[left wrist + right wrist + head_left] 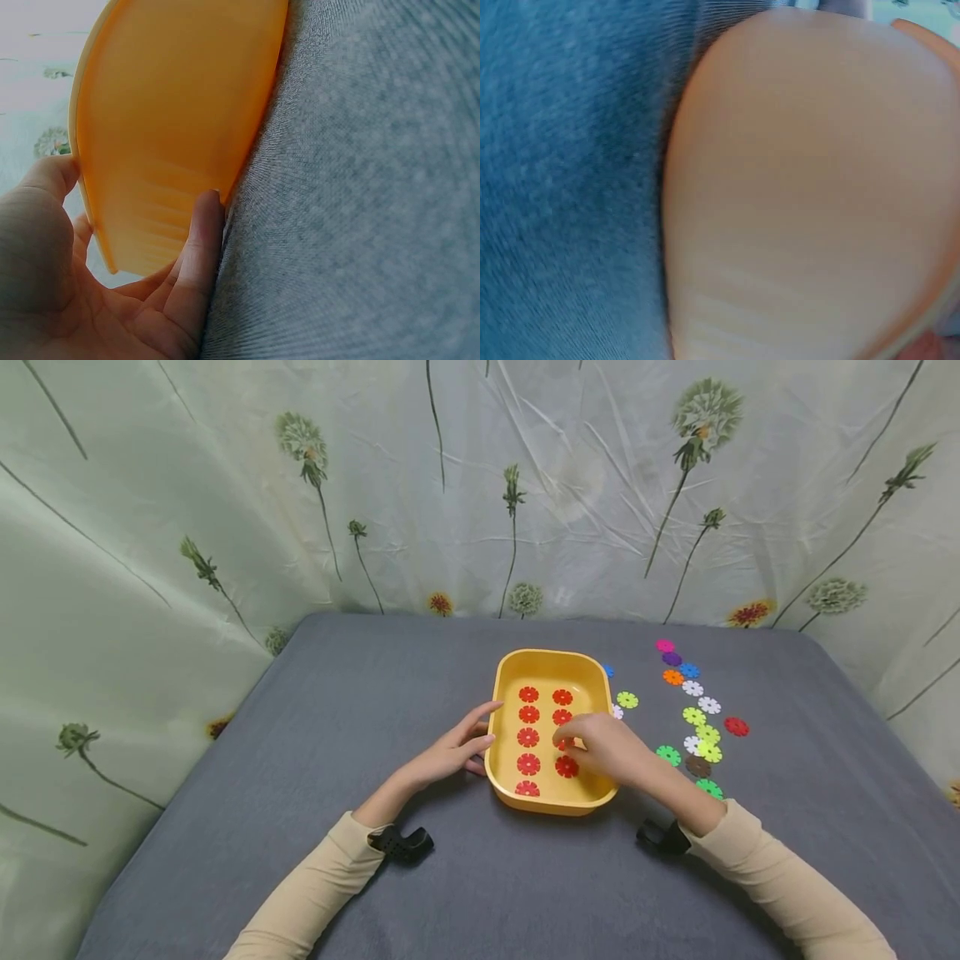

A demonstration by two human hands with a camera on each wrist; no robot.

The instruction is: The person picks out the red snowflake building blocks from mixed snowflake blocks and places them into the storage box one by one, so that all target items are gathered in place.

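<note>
A yellow plastic bin [553,662] stands on the grey cloth, with red flower-shaped discs [528,737] lying in two columns on its floor. At the bin's left side, my left hand [444,756] touches the rim and outer wall with fairly straight fingers; the left wrist view shows the thumb at the rim and a finger along the orange-looking wall [172,112]. Inside the bin, my right hand [609,748] reaches down over the right column, fingers bent beside a partly hidden red disc. Whether they pinch it is hidden. The right wrist view mostly shows the bin's outer wall [802,180].
Right of the bin, loose flower discs are scattered on the grey cloth [420,893]: pink, purple, blue, orange, white, yellow-green, green, brown, and one red disc [737,727]. A curtain with dandelion prints [450,527] hangs behind the table's far edge.
</note>
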